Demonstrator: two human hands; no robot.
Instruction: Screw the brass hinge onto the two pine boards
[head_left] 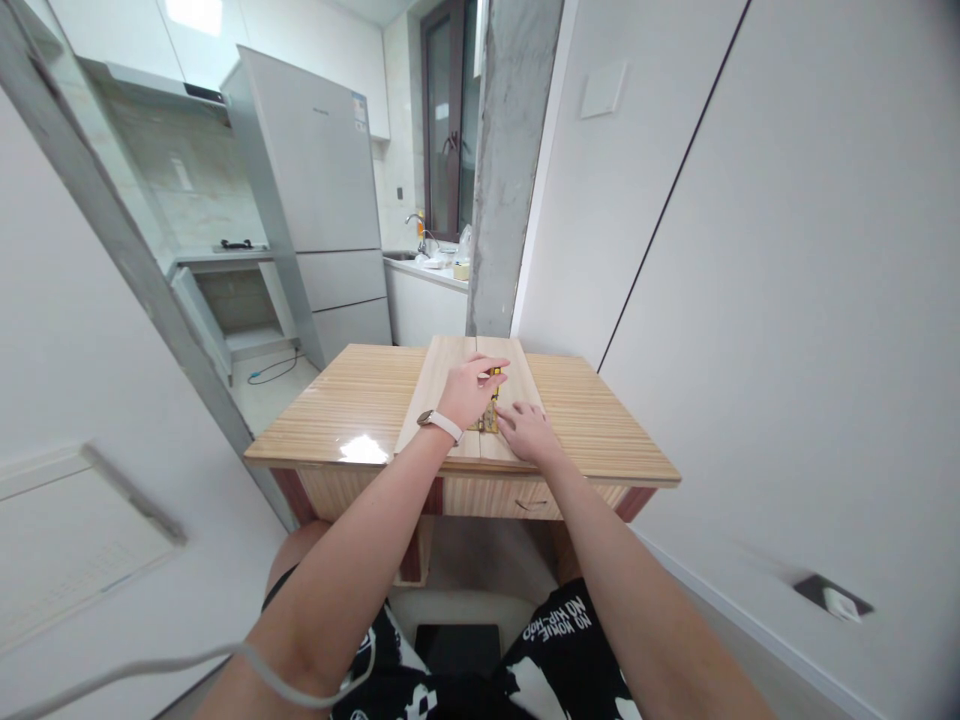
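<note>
Two pale wooden boards (510, 352) lie side by side, with a seam between them. A brass-coloured hinge (490, 418) lies flat near that seam. My left hand (466, 388), a watch on its wrist, has its fingers closed around a short yellow-and-black screwdriver (496, 371). The screwdriver stands roughly upright over the hinge; its tip is too small to make out. My right hand (529, 432) rests on the right board, fingers stretched out and fingertips touching the hinge's right edge. Part of the hinge is hidden behind my left hand.
The boards lie on a wood-grain table (615, 430) with a drawer (531, 497) in front. A wall (750, 300) rises close on the right. Beyond the table stand a fridge (322, 170) and a sink counter (427, 300). A pale cable (172, 660) crosses my left forearm.
</note>
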